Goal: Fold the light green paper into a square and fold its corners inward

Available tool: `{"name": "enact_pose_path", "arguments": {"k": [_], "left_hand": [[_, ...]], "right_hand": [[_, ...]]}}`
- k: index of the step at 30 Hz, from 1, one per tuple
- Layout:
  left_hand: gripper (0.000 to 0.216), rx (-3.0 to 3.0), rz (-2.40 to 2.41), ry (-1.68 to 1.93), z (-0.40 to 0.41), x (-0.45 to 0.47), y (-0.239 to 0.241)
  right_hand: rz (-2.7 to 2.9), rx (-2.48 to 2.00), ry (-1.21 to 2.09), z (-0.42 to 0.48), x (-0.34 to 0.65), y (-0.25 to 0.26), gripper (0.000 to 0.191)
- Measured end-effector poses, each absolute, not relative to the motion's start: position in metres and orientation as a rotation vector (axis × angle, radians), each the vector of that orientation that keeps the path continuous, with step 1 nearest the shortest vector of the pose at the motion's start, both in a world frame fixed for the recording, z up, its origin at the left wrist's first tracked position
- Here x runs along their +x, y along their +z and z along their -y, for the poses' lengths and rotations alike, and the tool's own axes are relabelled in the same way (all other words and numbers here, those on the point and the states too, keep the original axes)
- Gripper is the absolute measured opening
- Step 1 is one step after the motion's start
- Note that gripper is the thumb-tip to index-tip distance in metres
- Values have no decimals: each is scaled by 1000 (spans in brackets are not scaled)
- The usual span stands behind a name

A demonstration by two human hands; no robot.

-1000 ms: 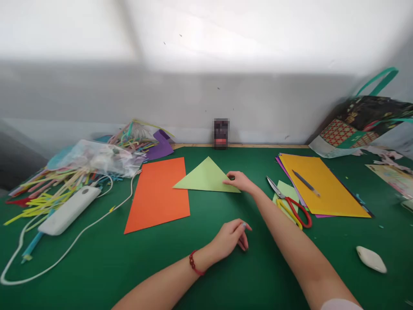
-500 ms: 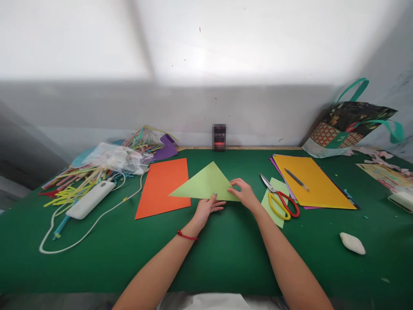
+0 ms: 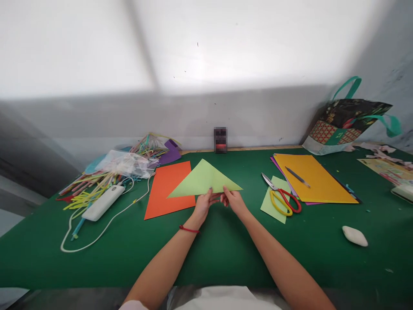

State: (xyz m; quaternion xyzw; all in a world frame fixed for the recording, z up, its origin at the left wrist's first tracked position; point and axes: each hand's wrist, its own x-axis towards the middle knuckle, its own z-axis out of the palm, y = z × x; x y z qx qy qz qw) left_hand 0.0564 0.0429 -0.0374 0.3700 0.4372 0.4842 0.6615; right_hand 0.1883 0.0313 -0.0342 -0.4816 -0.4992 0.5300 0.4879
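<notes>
A light green paper triangle (image 3: 204,178) is held up over the green table, its point away from me and its long edge toward me. My left hand (image 3: 203,204) grips that near edge around the middle, thumb on top and fingers underneath. Just to its right, my right hand (image 3: 232,200) pinches the same edge, thumb above and fingers curled below. The left corner of the triangle overlaps an orange sheet (image 3: 167,189) lying on the table.
Scissors (image 3: 280,198) with red and yellow handles lie on a green paper piece (image 3: 271,209). A pen (image 3: 297,177) rests on yellow sheets (image 3: 325,185). Left are a white power bank (image 3: 103,203), its cable and paper strips (image 3: 87,193). A bag (image 3: 346,125) and white eraser-like object (image 3: 355,236) are right.
My right hand has moved left from the triangle's right corner to its near edge, close to my left hand. The triangle's right corner now shows free, and the view has shifted slightly.
</notes>
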Motion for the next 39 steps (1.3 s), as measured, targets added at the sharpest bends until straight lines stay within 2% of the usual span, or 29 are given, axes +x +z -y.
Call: {"name": "enact_pose_path", "arguments": {"k": [9, 15, 21, 31, 39], "left_hand": [[45, 1096, -1063, 1027, -43, 58, -35], [35, 1171, -1009, 1015, -37, 61, -32], [31, 1243, -944, 976, -33, 65, -34], [44, 1363, -764, 821, -28, 61, -27], [49, 1296, -795, 820, -29, 63, -27]], "right_hand": [[1205, -1165, 1234, -36, 213, -33, 65], [1176, -1190, 1269, -30, 205, -32, 54], [1253, -1136, 1295, -26, 198, -31, 59], [1349, -1135, 1323, -21, 197, -33, 66], [1368, -1115, 1275, -20, 209, -26, 69]]}}
